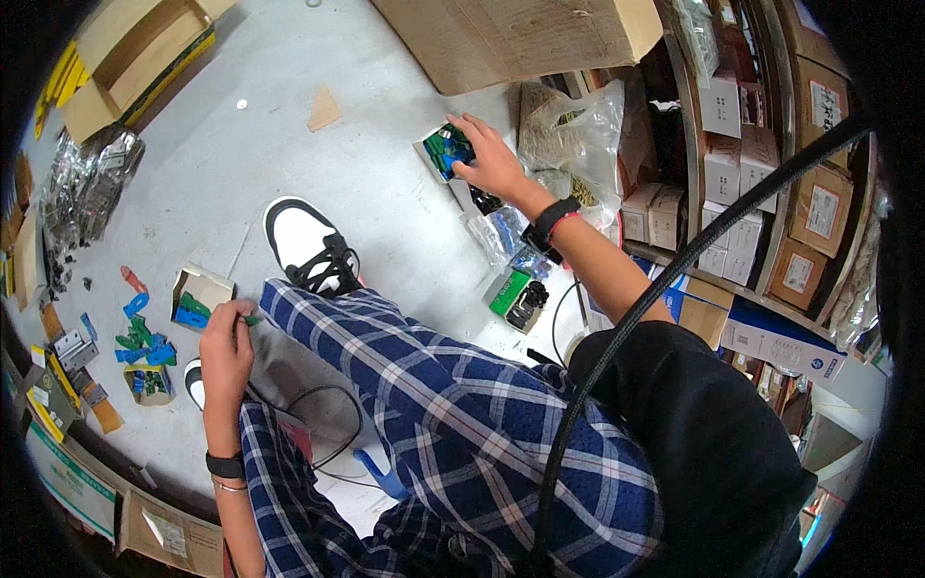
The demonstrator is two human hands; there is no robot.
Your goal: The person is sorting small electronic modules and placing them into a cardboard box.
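My right hand [485, 155] reaches over a small carton of green and blue plastic pieces [442, 150], its fingers apart at the carton's edge; whether it touches a piece is unclear. My left hand [230, 334] pinches a small green piece [252, 320] beside my knee. Close to it lies an open small carton [204, 282] with green and blue pieces inside. Loose green and blue pieces [148, 341] and a red piece [133, 279] lie on the floor to the left. Below them stands another small carton with green pieces [149, 384].
A green box of black parts [519, 300] and plastic bags [571, 130] lie at the right, before shelves of boxes [730, 173]. A large cardboard box [506, 40] is at the top. A black cable [650, 289] crosses the view. Metal hinges [74, 350] lie at far left.
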